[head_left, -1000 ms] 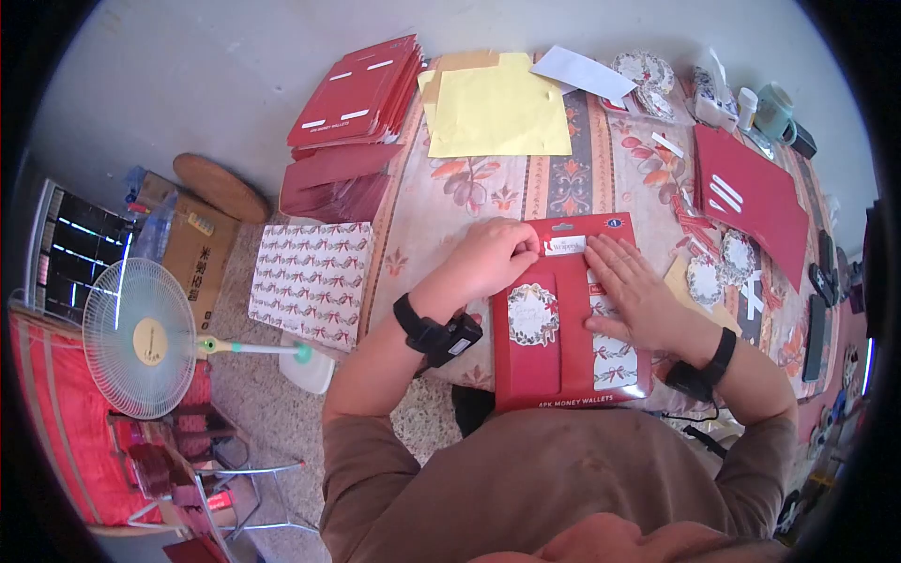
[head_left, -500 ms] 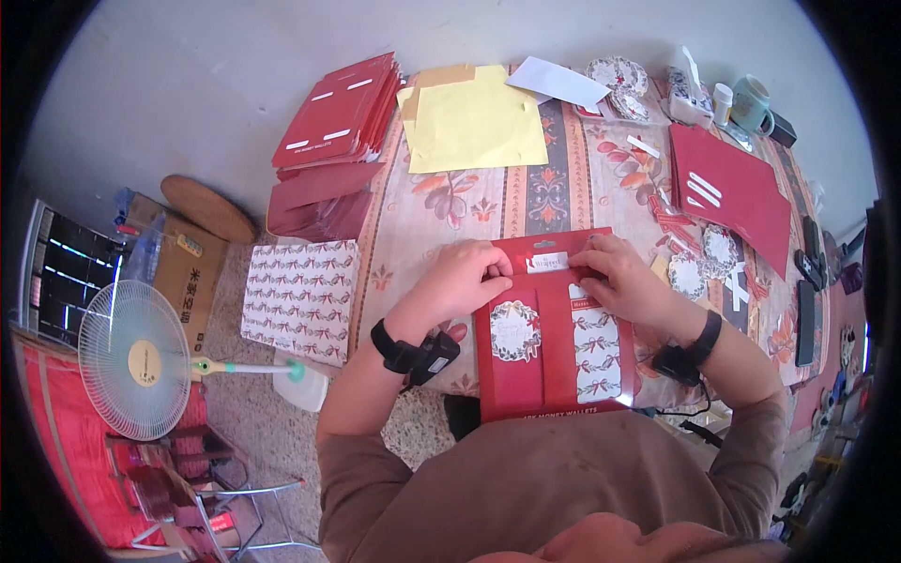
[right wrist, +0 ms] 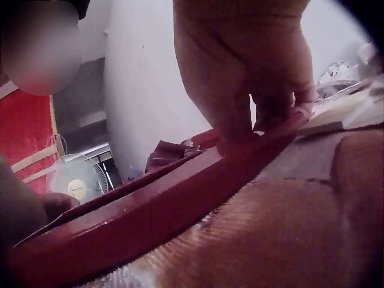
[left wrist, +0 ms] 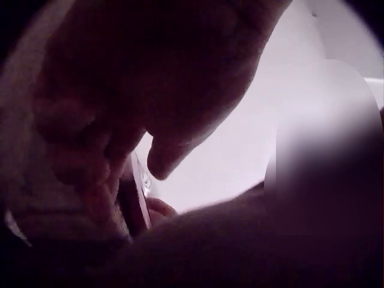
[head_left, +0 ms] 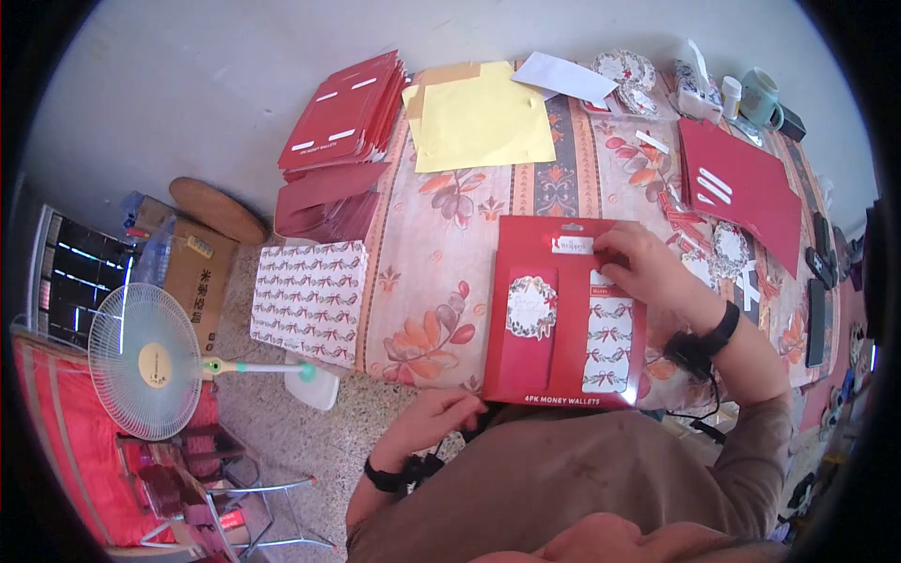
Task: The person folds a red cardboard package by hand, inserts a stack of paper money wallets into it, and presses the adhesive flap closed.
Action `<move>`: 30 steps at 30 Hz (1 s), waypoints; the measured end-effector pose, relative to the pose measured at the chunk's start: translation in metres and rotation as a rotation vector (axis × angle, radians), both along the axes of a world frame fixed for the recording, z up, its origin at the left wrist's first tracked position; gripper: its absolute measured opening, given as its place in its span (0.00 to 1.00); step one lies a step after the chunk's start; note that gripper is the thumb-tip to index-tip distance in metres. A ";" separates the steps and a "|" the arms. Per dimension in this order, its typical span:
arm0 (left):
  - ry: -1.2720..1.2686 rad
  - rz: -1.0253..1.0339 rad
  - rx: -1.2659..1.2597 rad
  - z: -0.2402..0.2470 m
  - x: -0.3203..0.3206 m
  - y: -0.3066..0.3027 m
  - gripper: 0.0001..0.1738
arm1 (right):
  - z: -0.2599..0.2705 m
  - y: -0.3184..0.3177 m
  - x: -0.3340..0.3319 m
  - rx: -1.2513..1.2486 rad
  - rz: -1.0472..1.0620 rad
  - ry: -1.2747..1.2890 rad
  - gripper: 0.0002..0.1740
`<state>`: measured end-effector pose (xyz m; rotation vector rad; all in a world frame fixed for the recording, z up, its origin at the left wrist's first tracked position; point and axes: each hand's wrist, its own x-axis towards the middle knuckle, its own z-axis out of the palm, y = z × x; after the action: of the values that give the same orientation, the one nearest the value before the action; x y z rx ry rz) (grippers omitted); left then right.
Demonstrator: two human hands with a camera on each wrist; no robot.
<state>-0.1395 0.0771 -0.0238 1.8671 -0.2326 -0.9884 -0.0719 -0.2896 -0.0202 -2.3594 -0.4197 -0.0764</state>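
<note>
A flat red box of money wallets (head_left: 568, 385) lies at the table's front edge, its lettering towards me. Its front bears a wreath tag (head_left: 532, 307), a bow-patterned strip (head_left: 608, 342) and a small white label (head_left: 571, 245) near the hanging slot. My right hand (head_left: 643, 267) grips the box's upper right part with bent fingers, beside the label. In the right wrist view its fingertips meet the red box along the rim. My left hand (head_left: 432, 418) is low, by the box's lower left corner, fingers loosely bent. The dark left wrist view shows the thumb apart from the fingers.
Bow-patterned boxes (head_left: 308, 300) stand at the left, with stacked red wallet sheets (head_left: 340, 117) behind. Yellow sheets (head_left: 483, 122), a white envelope (head_left: 566, 77) and a mug (head_left: 761, 97) line the back. Red card (head_left: 737, 188) lies at the right; a fan (head_left: 150, 361) stands off the table.
My left hand has left the label and moved down to the box's lower left corner. The right hand, flat a second ago, has bent its fingers and stays at the upper right.
</note>
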 end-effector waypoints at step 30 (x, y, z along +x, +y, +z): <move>-1.180 0.064 0.361 0.006 0.159 -0.074 0.31 | -0.026 0.012 0.008 0.768 0.042 0.596 0.25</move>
<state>0.0199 0.0034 -0.0177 2.5792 -0.7037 0.2533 -0.0642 -0.2773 -0.0466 -1.5138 -0.1059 0.4081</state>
